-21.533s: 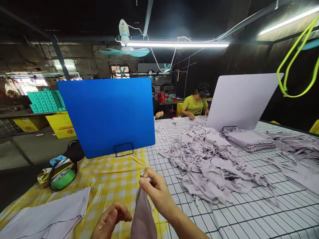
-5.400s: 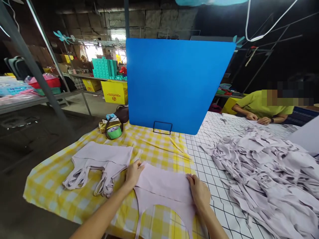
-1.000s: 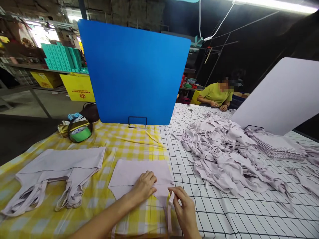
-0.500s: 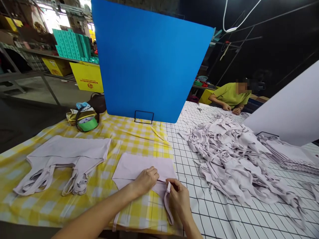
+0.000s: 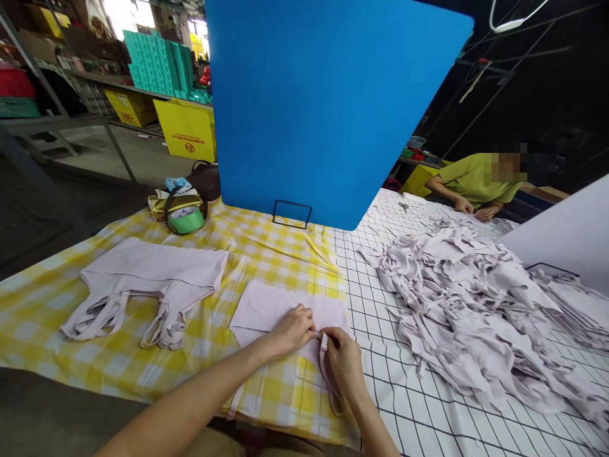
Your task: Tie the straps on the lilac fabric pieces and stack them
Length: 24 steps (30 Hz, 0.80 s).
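Observation:
In front of me a pale lilac camisole top lies flat on the yellow checked cloth. My left hand rests on its right half, fingers closed, pinching the fabric edge near the strap's base. Just to the right, my right hand is closed on the thin shoulder strap, which hangs from its fingertips in a loop. The fingertips of both hands almost meet. Further left lies a stack of similar lilac tops, their straps pointing toward me.
A tall blue board stands at the back in a black wire stand. Green tape lies at the back left. On the right, a large heap of lilac pieces covers the white gridded cloth. A co-worker leans over the far side.
My view has turned slightly left, so the scene shifts right. My left hand has come closer to my right fingertips at the strap. The top stays in place.

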Each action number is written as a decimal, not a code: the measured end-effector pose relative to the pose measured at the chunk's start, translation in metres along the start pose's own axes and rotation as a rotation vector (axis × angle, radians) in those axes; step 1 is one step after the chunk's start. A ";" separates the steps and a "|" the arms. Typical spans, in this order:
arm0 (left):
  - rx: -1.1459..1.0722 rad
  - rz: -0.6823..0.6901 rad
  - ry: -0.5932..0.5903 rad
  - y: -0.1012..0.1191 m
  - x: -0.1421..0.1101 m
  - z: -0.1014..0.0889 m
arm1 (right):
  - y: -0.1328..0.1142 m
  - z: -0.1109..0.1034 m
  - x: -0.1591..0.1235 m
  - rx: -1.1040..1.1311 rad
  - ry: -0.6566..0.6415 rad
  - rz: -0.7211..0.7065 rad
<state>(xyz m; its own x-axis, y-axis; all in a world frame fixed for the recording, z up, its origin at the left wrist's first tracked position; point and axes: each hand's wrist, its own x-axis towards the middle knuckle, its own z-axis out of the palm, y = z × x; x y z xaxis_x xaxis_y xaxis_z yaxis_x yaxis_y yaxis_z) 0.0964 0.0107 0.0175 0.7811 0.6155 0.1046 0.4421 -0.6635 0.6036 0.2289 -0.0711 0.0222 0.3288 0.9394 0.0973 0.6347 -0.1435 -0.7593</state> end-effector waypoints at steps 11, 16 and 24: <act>0.013 0.027 -0.001 0.000 0.000 -0.001 | 0.002 0.001 0.002 -0.142 -0.006 -0.200; 0.080 0.049 -0.013 -0.002 0.002 0.000 | 0.003 0.005 0.001 -0.176 -0.029 -0.275; 0.146 0.065 -0.005 -0.004 0.002 0.004 | 0.002 0.011 0.002 -0.097 -0.006 -0.224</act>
<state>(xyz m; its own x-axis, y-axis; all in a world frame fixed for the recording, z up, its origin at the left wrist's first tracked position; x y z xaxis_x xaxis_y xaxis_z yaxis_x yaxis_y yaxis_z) 0.0977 0.0124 0.0124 0.8119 0.5678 0.1356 0.4498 -0.7565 0.4747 0.2229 -0.0658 0.0135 0.1680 0.9529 0.2525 0.7558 0.0399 -0.6536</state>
